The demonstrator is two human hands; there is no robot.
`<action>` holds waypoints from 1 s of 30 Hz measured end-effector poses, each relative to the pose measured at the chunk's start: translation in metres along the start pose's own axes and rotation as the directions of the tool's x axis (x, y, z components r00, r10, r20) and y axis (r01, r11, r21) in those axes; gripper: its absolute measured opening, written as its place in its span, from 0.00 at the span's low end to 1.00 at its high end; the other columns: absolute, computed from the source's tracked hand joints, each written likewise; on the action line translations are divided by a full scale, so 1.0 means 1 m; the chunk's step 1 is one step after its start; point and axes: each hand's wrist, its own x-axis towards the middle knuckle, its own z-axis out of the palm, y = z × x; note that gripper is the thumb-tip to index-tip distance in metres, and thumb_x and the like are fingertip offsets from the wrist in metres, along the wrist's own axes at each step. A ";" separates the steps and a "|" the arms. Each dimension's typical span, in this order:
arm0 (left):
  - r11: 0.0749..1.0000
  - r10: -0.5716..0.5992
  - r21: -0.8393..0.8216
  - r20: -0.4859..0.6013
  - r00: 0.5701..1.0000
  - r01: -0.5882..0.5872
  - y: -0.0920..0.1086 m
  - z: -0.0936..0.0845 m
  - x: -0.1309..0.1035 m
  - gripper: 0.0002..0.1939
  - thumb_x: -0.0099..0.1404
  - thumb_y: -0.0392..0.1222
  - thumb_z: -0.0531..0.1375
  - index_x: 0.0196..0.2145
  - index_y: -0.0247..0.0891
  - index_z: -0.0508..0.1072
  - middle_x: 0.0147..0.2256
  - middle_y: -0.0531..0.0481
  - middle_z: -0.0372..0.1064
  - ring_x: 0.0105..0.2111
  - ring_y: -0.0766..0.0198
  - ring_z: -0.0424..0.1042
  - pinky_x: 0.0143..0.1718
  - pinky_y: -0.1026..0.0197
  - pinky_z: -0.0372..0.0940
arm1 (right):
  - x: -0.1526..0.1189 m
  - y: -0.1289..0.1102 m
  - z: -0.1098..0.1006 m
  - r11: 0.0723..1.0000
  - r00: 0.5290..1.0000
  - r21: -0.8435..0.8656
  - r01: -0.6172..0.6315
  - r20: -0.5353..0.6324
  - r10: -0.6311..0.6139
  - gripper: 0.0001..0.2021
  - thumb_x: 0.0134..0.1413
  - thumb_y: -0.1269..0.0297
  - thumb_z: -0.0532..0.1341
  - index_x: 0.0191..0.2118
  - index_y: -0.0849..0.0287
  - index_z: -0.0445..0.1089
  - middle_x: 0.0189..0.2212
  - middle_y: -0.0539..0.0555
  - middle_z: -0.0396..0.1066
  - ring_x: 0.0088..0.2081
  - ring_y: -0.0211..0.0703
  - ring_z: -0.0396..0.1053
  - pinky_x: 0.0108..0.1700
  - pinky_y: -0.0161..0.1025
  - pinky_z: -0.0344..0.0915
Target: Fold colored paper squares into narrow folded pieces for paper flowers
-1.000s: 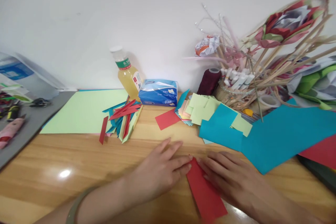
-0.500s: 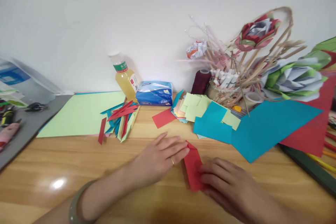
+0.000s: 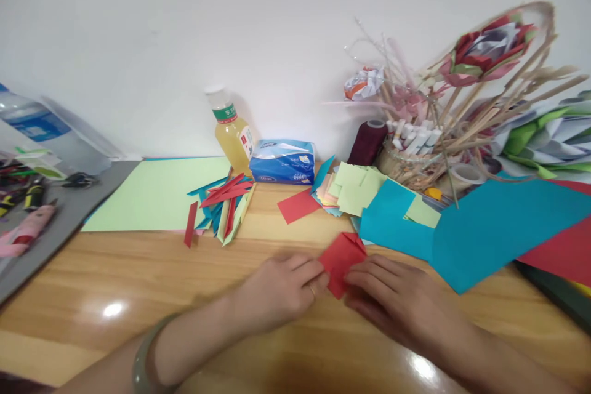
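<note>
Between my hands is a red piece of paper (image 3: 340, 260), with a fold along its upper right corner. My left hand (image 3: 292, 288), wearing a ring, pinches the paper's left edge; its fingers are closed. On the other side my right hand (image 3: 392, 295) grips the right edge, its thumb underneath and largely hidden. A loose red paper slip (image 3: 299, 206) lies beyond the hands, beside a stack of light green slips (image 3: 357, 188). Farther left sits a pile of folded red, blue and green paper strips (image 3: 226, 203).
Along the wall stand a drink bottle (image 3: 233, 135), a blue tissue pack (image 3: 282, 162) and a thread spool (image 3: 368, 143). To the right are blue paper (image 3: 503, 228) and a basket (image 3: 406, 163) with paper flowers. Green sheets (image 3: 152, 197) and a grey mat (image 3: 60, 228) occupy the left.
The red paper has turned and been raised away from me. My left hand has gone from lying spread at its top to pinching its left edge. The view has shifted slightly right to left.
</note>
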 end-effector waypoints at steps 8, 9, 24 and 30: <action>0.987 -0.054 -0.154 -0.096 0.994 0.039 -0.011 0.000 0.004 0.10 0.68 0.33 0.50 0.40 0.31 0.71 0.36 0.46 0.72 0.34 0.64 0.69 0.37 0.62 0.67 | 0.008 0.003 0.010 0.990 0.992 -0.092 0.110 -0.047 -0.115 0.06 0.60 0.65 0.55 0.36 0.60 0.68 0.29 0.51 0.72 0.32 0.41 0.69 0.34 0.38 0.66; 0.981 -0.067 -0.189 -0.098 0.993 0.047 -0.013 0.000 0.005 0.10 0.68 0.32 0.51 0.40 0.31 0.71 0.36 0.46 0.72 0.34 0.64 0.69 0.37 0.62 0.67 | 0.010 0.004 0.008 0.986 0.991 -0.108 0.124 -0.036 -0.129 0.06 0.61 0.66 0.54 0.36 0.60 0.68 0.29 0.51 0.72 0.33 0.41 0.69 0.34 0.38 0.66; 0.980 -0.125 -0.162 -0.035 0.992 0.118 -0.009 -0.004 0.004 0.09 0.67 0.33 0.52 0.35 0.34 0.73 0.36 0.49 0.71 0.34 0.63 0.68 0.37 0.61 0.66 | 0.014 0.010 0.010 0.991 0.994 0.112 0.072 0.079 -0.081 0.09 0.62 0.71 0.52 0.36 0.59 0.68 0.33 0.51 0.70 0.36 0.41 0.66 0.38 0.40 0.65; 0.985 -0.147 0.074 -0.080 0.986 0.153 0.019 0.001 0.000 0.13 0.66 0.29 0.48 0.35 0.30 0.73 0.34 0.43 0.72 0.33 0.59 0.69 0.32 0.59 0.67 | 0.013 0.004 0.014 0.903 0.971 0.370 -0.219 0.170 0.166 0.08 0.60 0.71 0.52 0.34 0.58 0.66 0.34 0.53 0.65 0.36 0.39 0.65 0.36 0.37 0.64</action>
